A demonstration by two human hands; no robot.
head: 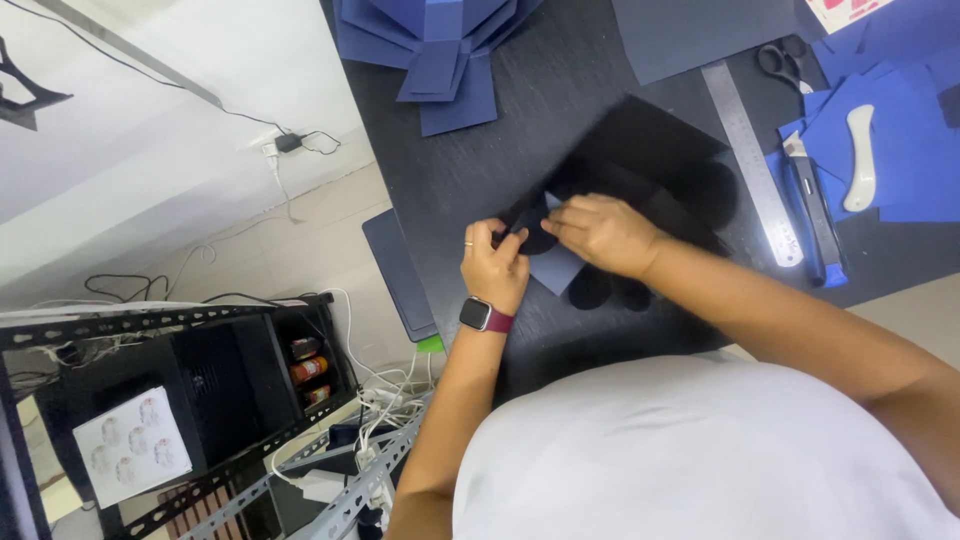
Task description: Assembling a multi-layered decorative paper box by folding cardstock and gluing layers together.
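Both hands meet over the dark bench (pixel 480 170). The left hand (pixel 494 265) and right hand (pixel 603 232) each pinch a small blue-grey paper piece (pixel 556 268). Their fingertips hide its upper edge.

Even, fairly bright indoor light falls from above. Just beyond the fingers (pixel 520 232) the black paper pieces (pixel 640 160) merge into the dark counter (pixel 540 90), their edges hard to tell. Right of the fingers the steel ruler (pixel 750 160) shows glare. The wide lens bends lines at the edges; focus is slightly soft throughout.
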